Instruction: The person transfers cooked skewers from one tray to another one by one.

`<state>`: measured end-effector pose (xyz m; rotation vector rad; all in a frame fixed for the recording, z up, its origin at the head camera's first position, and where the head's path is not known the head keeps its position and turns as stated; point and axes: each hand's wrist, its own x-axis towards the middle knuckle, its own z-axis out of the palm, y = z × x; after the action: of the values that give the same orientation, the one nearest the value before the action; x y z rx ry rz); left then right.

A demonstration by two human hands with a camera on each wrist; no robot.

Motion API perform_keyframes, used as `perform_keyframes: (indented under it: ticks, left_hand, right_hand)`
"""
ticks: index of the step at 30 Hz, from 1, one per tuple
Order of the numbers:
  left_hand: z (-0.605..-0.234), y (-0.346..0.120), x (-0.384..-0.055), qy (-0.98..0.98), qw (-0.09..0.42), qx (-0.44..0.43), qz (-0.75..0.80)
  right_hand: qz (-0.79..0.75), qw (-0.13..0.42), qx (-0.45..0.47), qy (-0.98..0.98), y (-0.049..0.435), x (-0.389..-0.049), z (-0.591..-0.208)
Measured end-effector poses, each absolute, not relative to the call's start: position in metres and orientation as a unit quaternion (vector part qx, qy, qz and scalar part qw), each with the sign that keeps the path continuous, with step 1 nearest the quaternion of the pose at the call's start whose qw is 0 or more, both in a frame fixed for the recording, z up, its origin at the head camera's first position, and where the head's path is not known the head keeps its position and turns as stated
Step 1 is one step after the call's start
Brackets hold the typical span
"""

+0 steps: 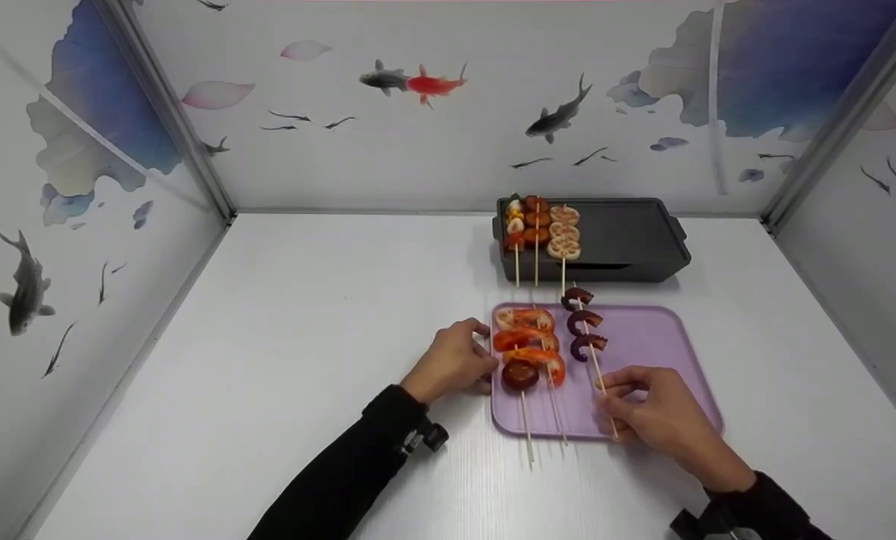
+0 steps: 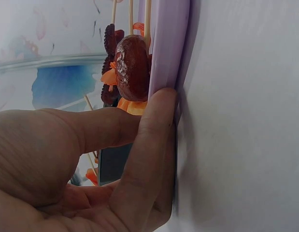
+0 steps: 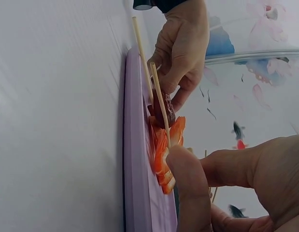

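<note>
My right hand (image 1: 661,409) pinches the stick of an octopus tentacle skewer (image 1: 585,322) between thumb and fingers. Its three dark curled pieces hang over the purple tray (image 1: 642,330), with the tip reaching past the far rim. At the tray's left edge, my left hand (image 1: 455,360) grips the rim; in the left wrist view a fingertip (image 2: 161,99) presses on its side. On the tray beside that hand lie a shrimp skewer (image 1: 526,337) and a skewer with a glossy brown mushroom-like cap (image 1: 520,375), their sticks jutting over the near rim.
Behind the tray stands a black grill box (image 1: 627,232). Along its left side lie a lotus root skewer (image 1: 564,232), a skewer of brown-orange slices (image 1: 537,220) and a mixed skewer (image 1: 515,225). White panels with painted fish (image 1: 560,112) wall in the white table (image 1: 328,300).
</note>
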<state>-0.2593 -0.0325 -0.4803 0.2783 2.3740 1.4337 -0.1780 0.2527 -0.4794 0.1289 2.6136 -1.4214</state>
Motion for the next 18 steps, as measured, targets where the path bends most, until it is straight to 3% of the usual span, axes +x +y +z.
perform_keyframes:
  ticks: [18]
  left_hand:
    - [-0.4792, -0.0309, -0.2585, 0.84, 0.181, 0.083, 0.505]
  right_hand:
    - [-0.502, 0.114, 0.057, 0.856, 0.2467, -0.1711, -0.4815]
